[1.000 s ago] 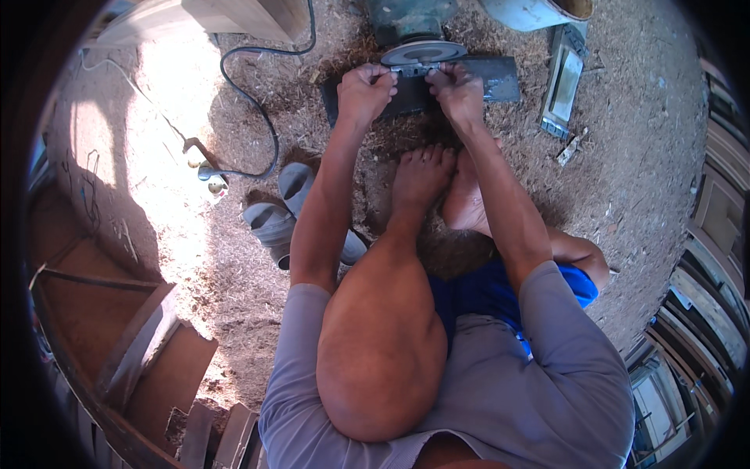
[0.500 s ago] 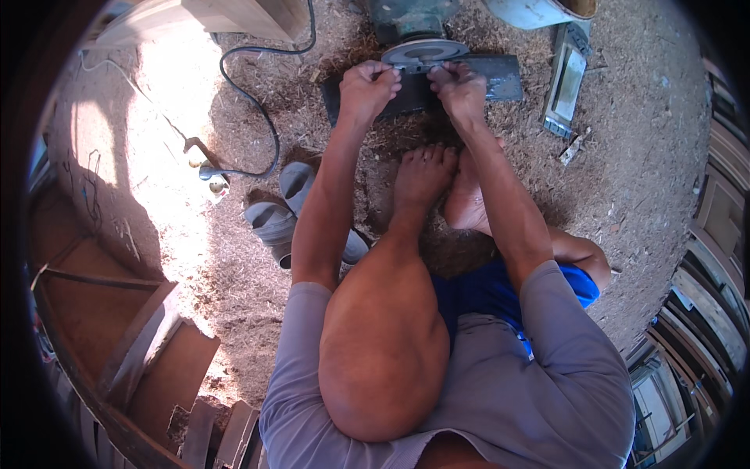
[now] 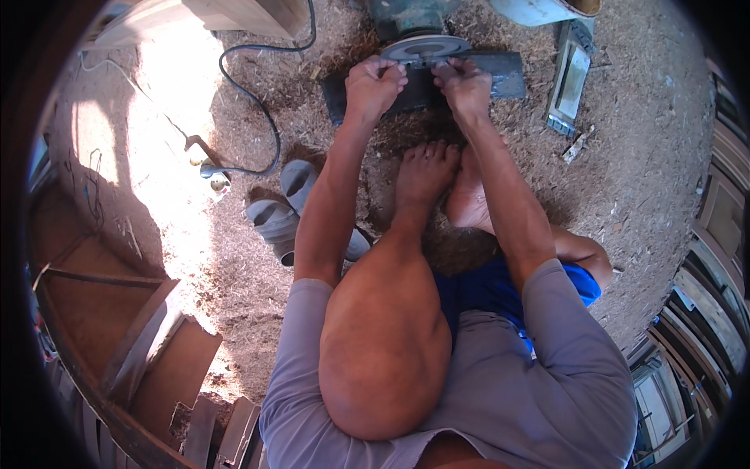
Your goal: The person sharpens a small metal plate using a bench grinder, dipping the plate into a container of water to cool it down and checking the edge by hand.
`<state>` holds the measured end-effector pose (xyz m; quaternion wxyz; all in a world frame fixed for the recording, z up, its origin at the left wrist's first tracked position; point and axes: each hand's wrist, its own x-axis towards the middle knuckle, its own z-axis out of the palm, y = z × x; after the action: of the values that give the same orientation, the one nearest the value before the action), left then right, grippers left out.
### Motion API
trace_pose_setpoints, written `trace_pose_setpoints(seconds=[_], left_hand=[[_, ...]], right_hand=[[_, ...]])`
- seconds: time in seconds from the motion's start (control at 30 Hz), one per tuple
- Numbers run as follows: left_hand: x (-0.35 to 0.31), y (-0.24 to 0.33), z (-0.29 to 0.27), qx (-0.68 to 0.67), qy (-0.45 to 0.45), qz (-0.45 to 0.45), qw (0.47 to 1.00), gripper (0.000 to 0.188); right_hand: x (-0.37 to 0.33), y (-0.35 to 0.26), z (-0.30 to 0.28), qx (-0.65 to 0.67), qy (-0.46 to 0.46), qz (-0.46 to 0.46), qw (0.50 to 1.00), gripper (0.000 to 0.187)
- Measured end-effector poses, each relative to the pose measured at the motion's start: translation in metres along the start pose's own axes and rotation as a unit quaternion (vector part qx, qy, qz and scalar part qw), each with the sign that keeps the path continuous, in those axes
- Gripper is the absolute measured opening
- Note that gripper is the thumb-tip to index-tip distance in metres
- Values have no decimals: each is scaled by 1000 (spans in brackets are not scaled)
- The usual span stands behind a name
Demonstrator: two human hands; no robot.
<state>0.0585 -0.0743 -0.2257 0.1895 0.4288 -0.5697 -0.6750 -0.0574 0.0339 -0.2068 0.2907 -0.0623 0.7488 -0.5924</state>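
Note:
At the top middle a grey grinding wheel [image 3: 426, 48] sits on the front of a greenish machine [image 3: 412, 14]. My left hand [image 3: 373, 87] is closed in a pinch at the near left of the wheel. On the other side my right hand [image 3: 467, 86] pinches too, fingertips close to the wheel's near edge. Between them runs a narrow metal strip [image 3: 422, 65], an end in each hand; its exact kind is too small to tell. Beneath both hands lies a dark flat board [image 3: 506, 74], partly hidden by them.
A black cable [image 3: 266, 117] curves down to a socket block [image 3: 217, 184] at left. Grey sandals [image 3: 273, 222] rest beside my left forearm. To the right are a long metal tool [image 3: 570, 78] and a white bucket [image 3: 539, 9]. Wooden pieces [image 3: 176, 375] stand lower left; shavings cover the ground.
Both hands have shifted slightly up and to the right in the picture, still pinching the metal strip by the wheel. The whole view has also moved a little.

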Motion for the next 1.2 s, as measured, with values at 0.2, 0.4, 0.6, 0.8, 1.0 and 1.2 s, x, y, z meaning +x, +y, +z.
trace_pose_setpoints(seconds=[0.2,0.4,0.6,0.8,1.0,1.2], left_hand=[[-5,5,-2,-25,10,-4,1000,14],[-6,5,-7,-44,6,-6,999,13],[-7,5,-10,-62,15,-7,998,14],[-5,2,-10,-78,8,-6,997,16],[-5,2,-4,-82,7,-3,997,16],[-3,3,-1,-48,1,-7,999,15]], right_hand=[[3,8,3,-37,1,6,999,21],[3,9,6,-63,-6,-13,998,21],[1,8,9,-73,-6,-25,997,21],[0,7,10,6,-1,-4,1000,15],[-3,0,6,-21,0,11,1000,13],[-1,0,4,26,3,19,999,14]])
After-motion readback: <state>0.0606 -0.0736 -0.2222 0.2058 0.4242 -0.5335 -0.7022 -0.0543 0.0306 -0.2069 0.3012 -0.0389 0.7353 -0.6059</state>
